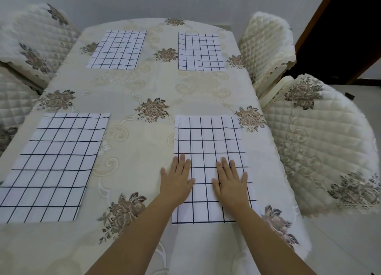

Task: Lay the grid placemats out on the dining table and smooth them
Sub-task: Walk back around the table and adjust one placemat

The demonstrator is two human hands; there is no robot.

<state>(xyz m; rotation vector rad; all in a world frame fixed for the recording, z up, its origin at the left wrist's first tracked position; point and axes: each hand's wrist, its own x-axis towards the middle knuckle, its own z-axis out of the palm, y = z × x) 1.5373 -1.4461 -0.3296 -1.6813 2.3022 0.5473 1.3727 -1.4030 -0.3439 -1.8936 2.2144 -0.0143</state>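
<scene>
Looks to be the smoothing step, late in the task, with all four mats already down on the dining table (132, 85): far left placemat (118, 50), far right placemat (200, 52) and near left placemat (55, 161), each well apart. Presses on the lower half of the near right placemat (208, 138), close to the table's right edge, with both palms down. Grips nothing: left hand (178, 182) flat with fingers straight, straddling the mat's left edge; right hand (229, 182) flat and spread, wholly on the mat near its right edge. Calls next for an even sweep of both palms outward and toward the far edge, light enough not to drag the mat askew. May then warrant a return to the far left placemat, judging by its slightly wavy lines.
</scene>
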